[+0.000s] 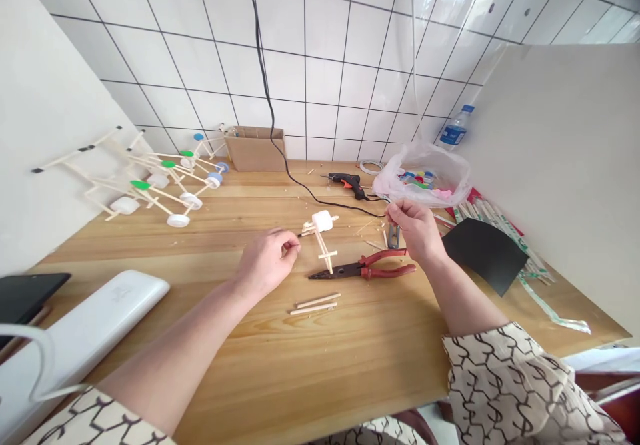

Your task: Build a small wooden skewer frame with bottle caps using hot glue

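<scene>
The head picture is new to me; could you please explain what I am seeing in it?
There is no machine here. A camera worn on a person's head looks forward and down, so you see their own bare hands at a wooden table.

The left hand is beside a small stick piece with a white block. The right hand has its fingertips by a black cable. Whether either hand grips something is too small to tell.

Between them lie red-handled pliers; nearer the viewer, two loose sticks. Farther back are a glue gun and a cardboard box.
</scene>
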`<state>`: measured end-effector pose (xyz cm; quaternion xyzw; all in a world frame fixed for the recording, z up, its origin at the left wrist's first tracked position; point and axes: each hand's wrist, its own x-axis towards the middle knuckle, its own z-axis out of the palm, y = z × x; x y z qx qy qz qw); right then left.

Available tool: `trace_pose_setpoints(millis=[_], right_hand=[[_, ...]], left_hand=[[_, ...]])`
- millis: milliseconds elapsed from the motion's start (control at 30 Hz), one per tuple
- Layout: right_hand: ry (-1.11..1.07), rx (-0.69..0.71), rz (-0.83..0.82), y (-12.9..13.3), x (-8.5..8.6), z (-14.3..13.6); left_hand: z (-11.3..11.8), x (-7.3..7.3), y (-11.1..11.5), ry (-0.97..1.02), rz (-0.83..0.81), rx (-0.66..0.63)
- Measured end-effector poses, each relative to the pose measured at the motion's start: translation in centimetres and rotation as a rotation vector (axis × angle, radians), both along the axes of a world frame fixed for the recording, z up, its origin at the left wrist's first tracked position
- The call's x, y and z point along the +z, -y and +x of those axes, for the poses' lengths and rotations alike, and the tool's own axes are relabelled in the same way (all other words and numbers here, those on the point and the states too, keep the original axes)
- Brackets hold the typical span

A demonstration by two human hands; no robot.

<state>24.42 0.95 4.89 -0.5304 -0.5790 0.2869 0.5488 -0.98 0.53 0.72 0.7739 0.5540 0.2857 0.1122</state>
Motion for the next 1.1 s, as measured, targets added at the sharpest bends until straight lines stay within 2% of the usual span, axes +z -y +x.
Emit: trace_pose_setpoints(millis=[100, 233, 433, 700, 833, 1000, 1100], right_hand=[[-0.136, 0.011, 0.011, -0.6, 0.1, 1.0], [-0.302, -0.045, 0.02, -1.0, 0.5, 2.2], [-0.432, -0.087, 0.045, -1.6, 0.8, 3.8], [-0.556, -0.065, -0.11, -2.4, 0.5, 5.4], [-0.514, 0.087, -0.182, -2.4, -0.2, 4.8], [-0.411, 0.284, -0.28, -1.2, -0.7, 2.3], [-0.332, 0.382, -0.393, -0.4, -0.8, 1.0]], left_hand=[[0.0, 0.0, 0.1, -0.004, 0.011, -0.006], [-0.1, -0.1, 0.1, -0.005, 0.024, -0.014], [-0.1, -0.1, 0.2, 0.005, 0.013, -0.021], [0.0, 0.3, 0.3, 0.019, -0.006, -0.023], [0.0, 0.2, 0.3, 0.022, -0.004, -0.031], [-0.1, 0.0, 0.2, 0.016, -0.004, -0.023], [-0.1, -0.2, 0.1, 0.013, 0.003, -0.021]])
